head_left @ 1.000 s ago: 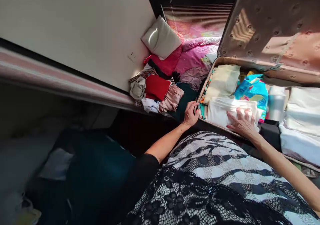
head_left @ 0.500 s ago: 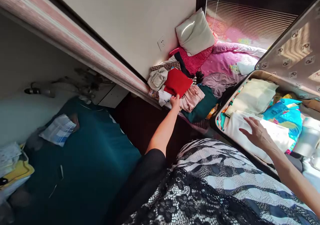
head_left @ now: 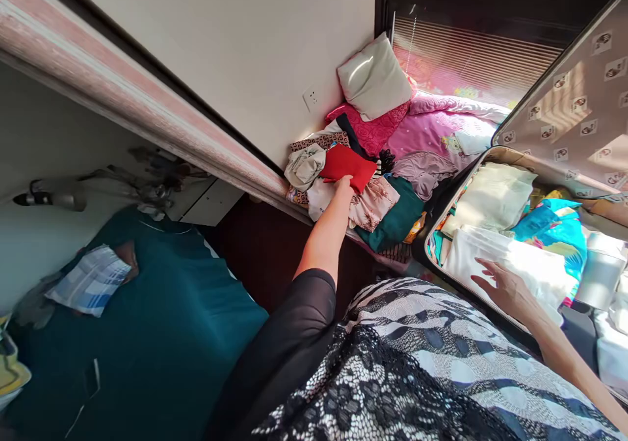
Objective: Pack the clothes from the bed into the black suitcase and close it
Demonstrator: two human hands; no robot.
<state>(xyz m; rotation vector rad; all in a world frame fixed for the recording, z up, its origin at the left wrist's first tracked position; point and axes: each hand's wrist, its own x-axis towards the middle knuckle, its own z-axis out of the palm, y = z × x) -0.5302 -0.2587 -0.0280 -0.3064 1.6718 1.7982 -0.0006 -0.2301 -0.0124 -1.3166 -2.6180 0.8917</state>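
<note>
My left hand reaches out to a folded red cloth on a pile of clothes at the bed's edge and grips its near edge. A pink patterned cloth and a dark green one lie beside it. My right hand hovers with fingers spread over a folded white cloth inside an open suitcase. The suitcase also holds a cream bundle and a turquoise patterned cloth.
A white pillow leans on the wall over pink bedding. A grey garment sits left of the red cloth. On the left, a teal surface carries a blue checked cloth. A pinkish sliding-door frame runs diagonally.
My left hand moved from the suitcase rim out to the red cloth and took hold of it. My right hand lifted off the white cloth and drew back slightly.
</note>
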